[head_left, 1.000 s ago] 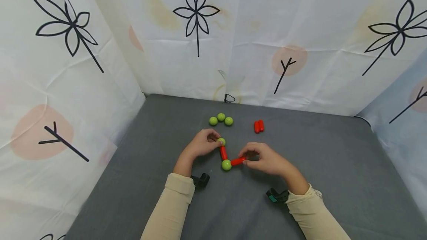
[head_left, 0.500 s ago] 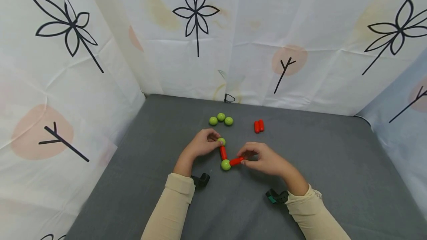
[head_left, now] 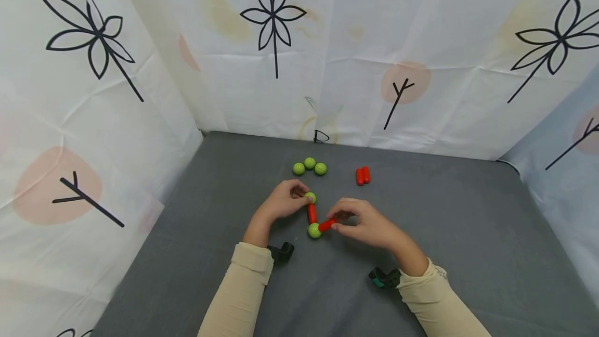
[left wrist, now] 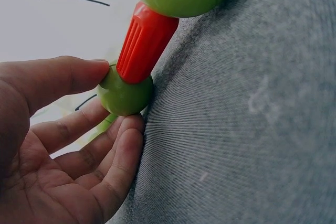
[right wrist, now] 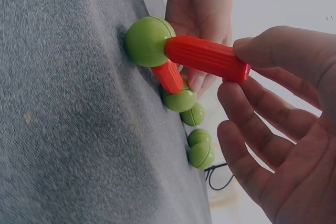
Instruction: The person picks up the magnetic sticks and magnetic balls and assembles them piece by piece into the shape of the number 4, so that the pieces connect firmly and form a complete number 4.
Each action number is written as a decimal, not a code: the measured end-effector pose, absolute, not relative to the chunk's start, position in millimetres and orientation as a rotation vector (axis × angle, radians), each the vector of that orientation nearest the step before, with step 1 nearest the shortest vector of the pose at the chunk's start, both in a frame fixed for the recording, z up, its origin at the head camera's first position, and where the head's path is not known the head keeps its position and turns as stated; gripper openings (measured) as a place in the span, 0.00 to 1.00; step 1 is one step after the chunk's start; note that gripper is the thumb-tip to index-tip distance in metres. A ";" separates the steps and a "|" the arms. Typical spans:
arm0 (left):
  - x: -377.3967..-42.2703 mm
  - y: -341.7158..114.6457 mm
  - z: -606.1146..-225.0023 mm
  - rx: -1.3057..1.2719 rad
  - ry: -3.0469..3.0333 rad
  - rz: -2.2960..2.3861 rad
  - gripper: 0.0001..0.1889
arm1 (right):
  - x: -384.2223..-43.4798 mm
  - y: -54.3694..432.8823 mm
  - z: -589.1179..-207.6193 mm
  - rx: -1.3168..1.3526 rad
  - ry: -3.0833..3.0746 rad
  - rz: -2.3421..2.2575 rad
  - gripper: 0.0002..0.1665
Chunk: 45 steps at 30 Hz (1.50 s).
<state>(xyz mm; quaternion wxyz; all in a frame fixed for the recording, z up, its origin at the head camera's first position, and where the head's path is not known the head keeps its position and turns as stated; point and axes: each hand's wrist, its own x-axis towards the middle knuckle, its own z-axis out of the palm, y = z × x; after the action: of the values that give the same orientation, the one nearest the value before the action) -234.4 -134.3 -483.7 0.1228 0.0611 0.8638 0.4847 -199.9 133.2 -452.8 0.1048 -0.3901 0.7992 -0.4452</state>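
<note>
Two green balls and two red ribbed rods form an angled chain on the grey cloth. My left hand [head_left: 286, 201] pinches the far green ball [left wrist: 126, 94] between thumb and fingers. From that ball a red rod [head_left: 312, 214] runs to the near green ball [head_left: 314, 230], which sits at the corner. A second red rod [right wrist: 205, 56] meets this corner ball and slants up to the right. Its free end is pinched by my right hand [head_left: 362, 221], thumb on one side and fingers on the other.
Farther back lie several loose green balls [head_left: 310, 163], close together. Two red rods [head_left: 363, 176] rest side by side to their right. A white patterned curtain [head_left: 355, 56] hangs behind the grey table [head_left: 444, 212].
My right hand has shifted slightly left with its red rod, whose held end now tilts higher. The near ball has slid slightly left. My left hand stays on the far ball.
</note>
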 end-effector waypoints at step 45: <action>-232.1 -133.2 -482.6 0.181 2.516 1.424 0.13 | -225.4 147.3 -452.0 -0.995 2.354 -1.515 0.10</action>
<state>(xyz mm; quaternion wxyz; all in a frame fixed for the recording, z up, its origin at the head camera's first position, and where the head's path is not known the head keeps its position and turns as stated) -232.1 -133.2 -482.6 0.1220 0.0621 0.8621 0.4879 -225.4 147.3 -452.0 0.0850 -0.3338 0.7895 -0.5081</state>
